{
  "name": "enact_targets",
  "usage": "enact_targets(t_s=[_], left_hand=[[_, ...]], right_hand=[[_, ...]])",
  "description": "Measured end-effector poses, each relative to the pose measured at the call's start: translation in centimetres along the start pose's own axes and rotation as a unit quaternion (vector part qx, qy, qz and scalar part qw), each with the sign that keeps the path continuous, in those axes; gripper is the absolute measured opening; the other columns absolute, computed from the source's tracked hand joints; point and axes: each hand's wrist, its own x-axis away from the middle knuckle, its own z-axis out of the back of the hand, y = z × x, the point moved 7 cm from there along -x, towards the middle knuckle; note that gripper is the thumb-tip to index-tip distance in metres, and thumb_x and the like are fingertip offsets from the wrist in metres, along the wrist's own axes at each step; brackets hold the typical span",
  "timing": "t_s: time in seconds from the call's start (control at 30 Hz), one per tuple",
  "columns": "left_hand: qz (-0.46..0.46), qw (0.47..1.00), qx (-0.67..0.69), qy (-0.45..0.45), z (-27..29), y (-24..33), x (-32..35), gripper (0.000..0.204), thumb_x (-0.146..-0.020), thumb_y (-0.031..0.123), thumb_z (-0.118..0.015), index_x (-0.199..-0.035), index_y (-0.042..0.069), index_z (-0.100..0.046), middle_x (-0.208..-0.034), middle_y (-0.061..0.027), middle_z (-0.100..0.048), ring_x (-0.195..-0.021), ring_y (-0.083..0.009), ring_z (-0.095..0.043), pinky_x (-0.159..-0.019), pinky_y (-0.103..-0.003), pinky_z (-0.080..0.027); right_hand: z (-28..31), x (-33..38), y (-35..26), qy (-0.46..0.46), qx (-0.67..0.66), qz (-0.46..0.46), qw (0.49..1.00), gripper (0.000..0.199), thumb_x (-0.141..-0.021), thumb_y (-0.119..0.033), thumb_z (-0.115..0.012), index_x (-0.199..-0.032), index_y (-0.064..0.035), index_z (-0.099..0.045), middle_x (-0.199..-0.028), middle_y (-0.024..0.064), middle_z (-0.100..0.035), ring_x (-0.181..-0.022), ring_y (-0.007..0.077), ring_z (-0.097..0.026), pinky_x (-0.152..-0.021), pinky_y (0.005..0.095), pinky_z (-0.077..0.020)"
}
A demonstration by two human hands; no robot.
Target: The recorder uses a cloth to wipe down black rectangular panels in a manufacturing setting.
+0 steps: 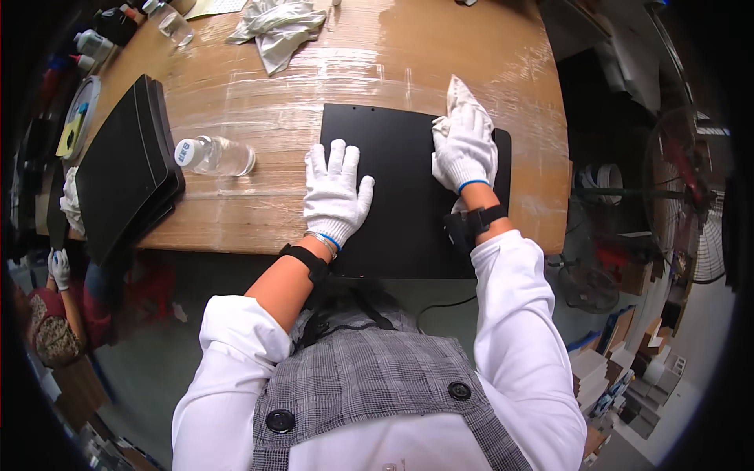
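Note:
A flat black panel (400,157) lies on the plastic-wrapped wooden table (353,63), its near edge hanging over the table's front. My left hand (336,192), in a white glove, rests flat with fingers spread on the panel's left part. My right hand (465,149), also gloved, presses a white cloth (458,94) against the panel's far right corner. Both wrists carry black straps.
A clear plastic bottle (214,155) lies on its side left of the panel. A stack of black panels (126,165) sits at the table's left end. A crumpled grey rag (279,27) lies at the back. Another person's gloved hand (59,267) shows lower left. A fan (691,196) stands at right.

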Motion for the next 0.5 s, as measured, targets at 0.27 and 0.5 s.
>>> enact_targets(t_s=[0.27,0.5], left_hand=[[0.056,0.966,0.203,0.150,2.2,-4.2,2.1,0.041,-0.090,0.013,-0.055,-0.129,0.001,-0.049,-0.127,-0.0230,-0.053,-0.121,-0.0430,-0.049,-0.106,-0.045,-0.038],[0.158,0.946,0.271,0.074,6.9,-7.2,13.4,0.025,-0.094,0.011,-0.053,-0.116,0.000,-0.059,-0.099,-0.0163,-0.069,-0.089,-0.0302,-0.068,-0.080,-0.036,-0.054]], right_hand=[[2.8,13.0,-13.5,-0.147,-0.107,0.318,0.931,0.056,-0.085,-0.028,-0.056,-0.133,0.0012,-0.050,-0.141,0.0236,-0.045,-0.134,0.0375,-0.040,-0.115,0.0489,-0.0246],[-1.6,4.0,0.7,-0.008,0.037,0.059,0.998,0.064,-0.089,-0.039,-0.053,-0.141,-0.0030,-0.042,-0.144,0.0208,-0.042,-0.134,0.0378,-0.037,-0.114,0.0447,-0.0252]])
